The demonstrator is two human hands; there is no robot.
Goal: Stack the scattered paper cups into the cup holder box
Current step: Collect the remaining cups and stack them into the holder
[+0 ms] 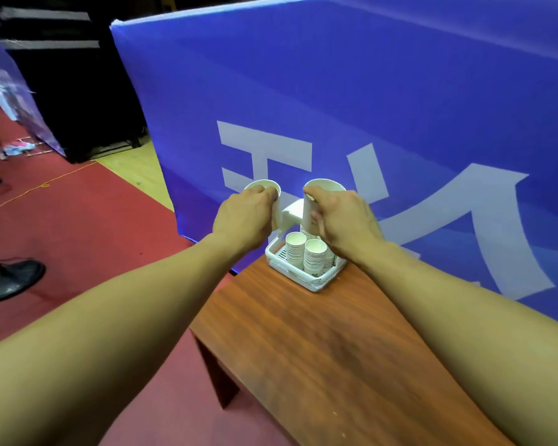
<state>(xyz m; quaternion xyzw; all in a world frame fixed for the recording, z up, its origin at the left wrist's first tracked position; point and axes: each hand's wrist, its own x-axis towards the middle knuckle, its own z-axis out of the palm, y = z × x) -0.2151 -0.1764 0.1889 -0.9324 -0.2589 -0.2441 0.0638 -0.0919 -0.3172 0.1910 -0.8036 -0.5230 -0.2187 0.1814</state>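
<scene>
Two white paper cups are in hand above the white slotted plastic cup holder box (306, 278), which sits at the far end of the brown wood-grain tabletop (319, 349), close against a blue fabric banner with white lettering (368, 107). The left hand (244, 217) is closed around the left white paper cup (264, 188), fingers curled over its rim and upper wall, mouth up. The right hand (343, 220) is closed around the right white paper cup (316, 204), thumb at the rim, the cup roughly upright over the far side of the box. Inside the box stand at least two nested stacks of white paper cups (305, 255), mouths up; a third stack behind them is partly hidden by the right hand.

Assessment of handling: the cups are judged very light, thin-walled and easily crushed or ovalled by a firm squeeze. The rolled rim is the stiffest part and the soundest place to hold; a light pinch there, or fingers spread around the upper wall, should suffice. Nesting calls for the cup to be square to the stack top; a tilted entry may jam or topple the stack. No loose cups are visible on the tabletop.
</scene>
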